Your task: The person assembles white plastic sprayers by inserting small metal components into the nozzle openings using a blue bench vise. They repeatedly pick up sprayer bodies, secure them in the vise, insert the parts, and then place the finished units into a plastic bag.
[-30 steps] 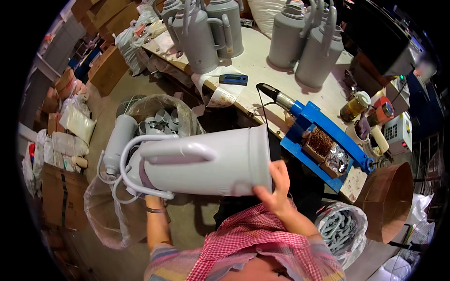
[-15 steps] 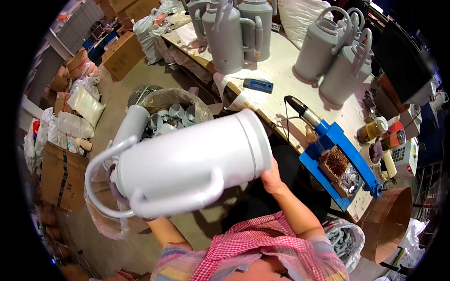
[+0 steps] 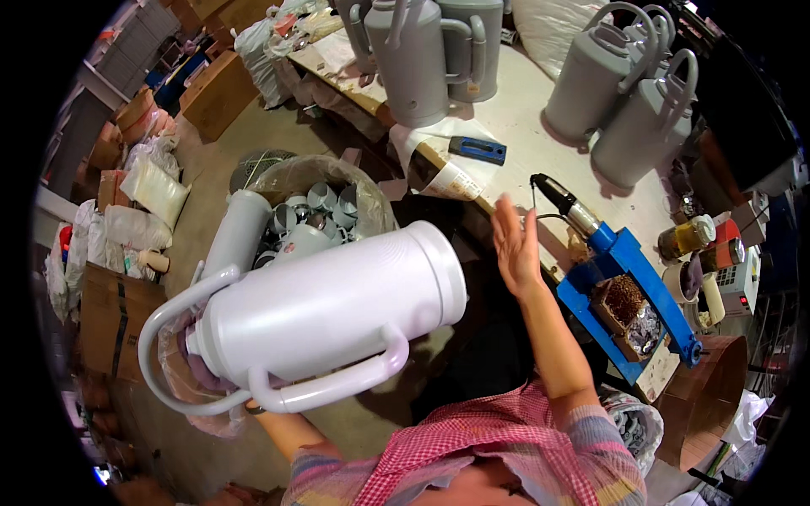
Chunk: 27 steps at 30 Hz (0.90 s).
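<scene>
A large pale grey vacuum flask (image 3: 329,308) lies tilted across my front, its base to the right and its mouth to the left. My left hand (image 3: 205,369) grips it at the neck end, in what looks like a purple glove, with the flask hiding most of the fingers. The looped top handle and the side handle (image 3: 337,395) face me. My right hand (image 3: 517,246) is raised off the base, fingers stretched and holding nothing, near the table edge. Beside it is a blue metal stand (image 3: 629,291) with a black-handled tool (image 3: 565,202) and small boxes of parts (image 3: 624,304).
Several grey flasks (image 3: 409,63) stand on the white table (image 3: 540,156), with a blue-and-black cutter (image 3: 478,150) among them. A lined bin of grey cups (image 3: 321,198) stands left of the table; another grey flask body (image 3: 236,232) is beside it. Cartons (image 3: 118,320) and bags fill the left.
My right hand has let go of the flask's base and moved up and right, opening. The flask has shifted slightly down and left in my left hand.
</scene>
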Each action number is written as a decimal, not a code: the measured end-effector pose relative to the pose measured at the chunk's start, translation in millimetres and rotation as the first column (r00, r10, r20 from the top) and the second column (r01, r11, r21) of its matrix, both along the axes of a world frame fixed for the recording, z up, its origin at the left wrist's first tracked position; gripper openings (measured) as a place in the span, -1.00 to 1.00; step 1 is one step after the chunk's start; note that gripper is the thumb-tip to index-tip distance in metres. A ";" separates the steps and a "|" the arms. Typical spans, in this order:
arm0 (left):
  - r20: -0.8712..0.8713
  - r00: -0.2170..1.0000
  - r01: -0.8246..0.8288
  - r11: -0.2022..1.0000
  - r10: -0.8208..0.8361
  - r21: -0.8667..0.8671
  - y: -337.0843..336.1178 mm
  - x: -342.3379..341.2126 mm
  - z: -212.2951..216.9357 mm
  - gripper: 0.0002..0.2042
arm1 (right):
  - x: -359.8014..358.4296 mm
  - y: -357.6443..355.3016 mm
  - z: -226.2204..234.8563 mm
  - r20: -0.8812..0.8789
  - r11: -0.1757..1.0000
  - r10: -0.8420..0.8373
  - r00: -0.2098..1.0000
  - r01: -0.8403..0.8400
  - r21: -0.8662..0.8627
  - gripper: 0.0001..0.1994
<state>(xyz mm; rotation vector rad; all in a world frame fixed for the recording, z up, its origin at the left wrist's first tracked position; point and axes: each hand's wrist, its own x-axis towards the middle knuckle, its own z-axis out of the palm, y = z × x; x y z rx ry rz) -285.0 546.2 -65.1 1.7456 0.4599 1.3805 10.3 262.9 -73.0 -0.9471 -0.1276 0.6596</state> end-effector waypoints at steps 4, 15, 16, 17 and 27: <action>0.029 0.983 -0.183 0.946 0.182 0.267 10.0 26.4 15.4 -0.29 | -13.9 22.4 4.6 -0.224 0.951 0.154 0.962 -0.083 0.297 -0.30; -0.046 0.995 0.078 0.981 -0.087 -0.176 85.2 12.5 49.0 -0.49 | 153.5 42.1 -147.2 0.932 0.508 0.200 0.303 0.781 -0.363 -0.68; 0.053 0.969 0.248 0.927 -0.243 -0.281 89.5 22.0 46.3 -0.50 | 162.2 48.8 -148.9 0.902 0.463 0.232 0.364 0.774 -0.431 -0.68; 0.167 0.911 0.413 0.835 -0.377 -0.363 92.0 32.7 43.8 -0.50 | 167.5 54.3 -148.9 0.891 0.437 0.240 0.385 0.777 -0.453 -0.67; -0.426 0.595 0.531 0.732 -0.681 -0.427 67.9 140.2 -17.7 -0.71 | 162.0 60.7 -154.5 0.797 0.438 0.057 0.601 0.703 -0.561 -0.81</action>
